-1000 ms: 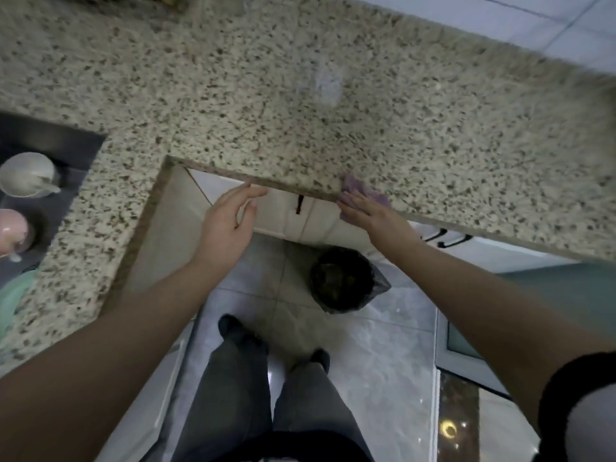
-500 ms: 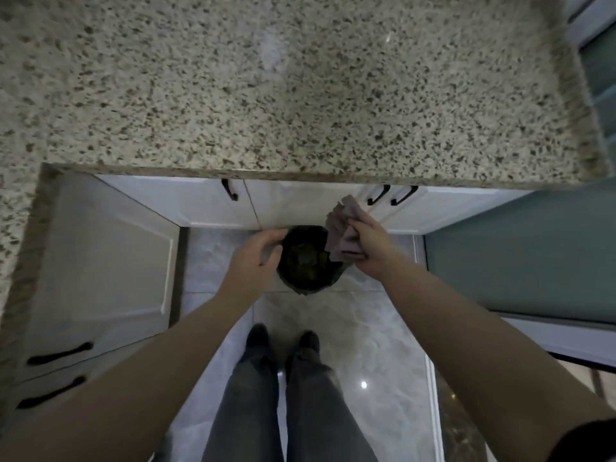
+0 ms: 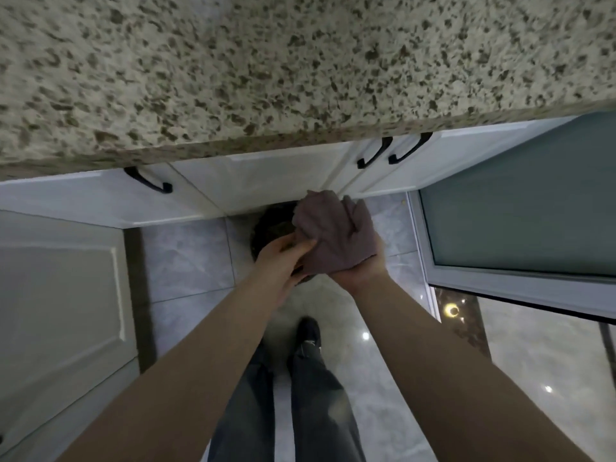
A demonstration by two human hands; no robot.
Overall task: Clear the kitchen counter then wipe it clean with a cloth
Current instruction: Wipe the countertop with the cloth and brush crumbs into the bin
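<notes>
A mauve cloth [image 3: 333, 235] is held between both hands, over a dark bin [image 3: 270, 225] on the floor. My left hand [image 3: 280, 261] pinches the cloth's left edge. My right hand [image 3: 361, 271] holds the cloth from the right; the cloth drapes over its fingers and hides them. Above the hands, the speckled granite counter [image 3: 300, 61] fills the top of the view, with nothing on the part that shows.
White cabinet doors [image 3: 266, 181] with black handles [image 3: 150, 183] run under the counter edge. Another white cabinet front [image 3: 60, 295] stands at the left, and a frosted glass door [image 3: 516, 208] at the right. My legs and shoes are on the glossy tiled floor [image 3: 186, 265].
The cloth came off the counter edge and down over the bin. My left hand moved right and took hold of it, so both hands now meet on the cloth. The view dropped closer.
</notes>
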